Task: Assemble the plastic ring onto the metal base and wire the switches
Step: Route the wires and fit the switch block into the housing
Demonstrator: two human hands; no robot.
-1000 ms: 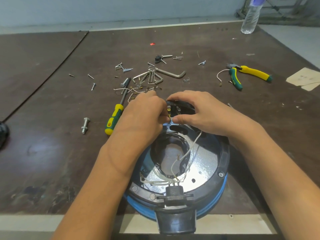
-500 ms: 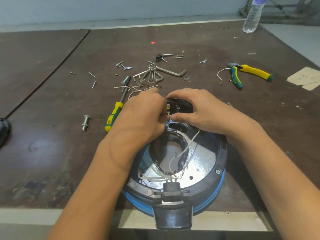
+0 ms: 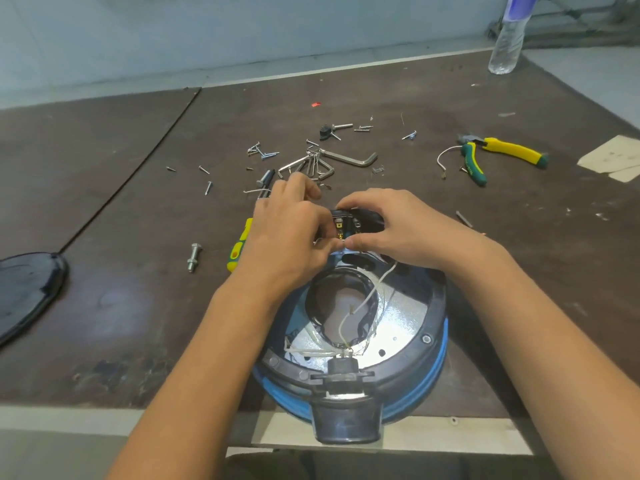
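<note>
At the near edge of the scuffed dark brown table [image 3: 138, 306], a round blue-sided housing [image 3: 429, 379], with the black plastic ring [image 3: 438, 306] seated around the shiny metal base [image 3: 398, 327]. White wires [image 3: 363, 306] looping across the central opening and up toward the far rim. There, the small black switch block [image 3: 349, 221] with brass terminals, gripped by the right hand [image 3: 391, 226]: fingers curled over its top, thumb underneath. Left hand [image 3: 291, 233] close against the block's left side, fingers curled, thumb tip meeting the right thumb; whatever lies between those tips hidden, impossible to tell. Beside the left wrist, a yellow-and-green-handled screwdriver [image 3: 237, 251]; further left, a steel bolt [image 3: 193, 258]; beyond the hands, a bundle of silver hex keys [image 3: 346, 157] among loose screws; off to the right, yellow-and-green pliers [image 3: 502, 154]; at the far corner, a clear plastic bottle [image 3: 507, 43].
</note>
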